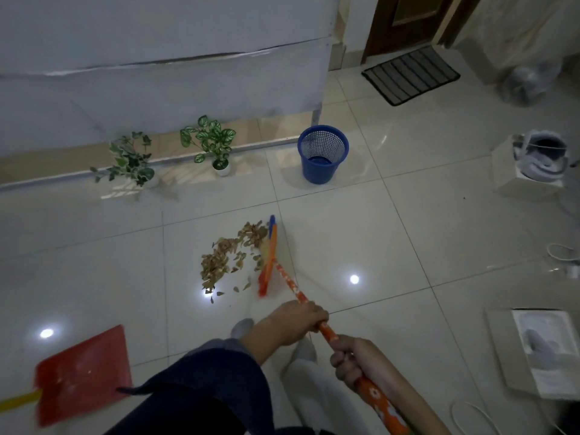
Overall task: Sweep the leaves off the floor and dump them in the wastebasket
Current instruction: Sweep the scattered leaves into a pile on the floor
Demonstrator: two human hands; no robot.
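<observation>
1. The fingers of the left hand (pixel 299 321) are wrapped around the orange broom handle (pixel 326 334), at the higher part of the picture, with the knuckles on top.
2. The right hand (pixel 350 361) grasps the same handle just behind the left one, toward 5 o'clock; its fingers are also curled tight around it.
3. From the hands the handle goes toward 11 o'clock to the broom head (pixel 268 262), which is orange with a blue tip and touches the floor (pixel 376 215).
4. The dry brown leaves (pixel 226 259) lie in a loose pile just at 9 o'clock of the broom head; some single leaves are scattered at 6 o'clock of the pile.
5. The blue wastebasket (pixel 322 155) stands upright at 1 o'clock from the pile, well apart from it, near the wall.
6. A red dustpan (pixel 83 375) with a yellow handle lies flat on the floor at 8 o'clock, far from the leaves.
7. Two small potted plants (pixel 175 152) stand along the wall at 11 o'clock from the pile.
</observation>
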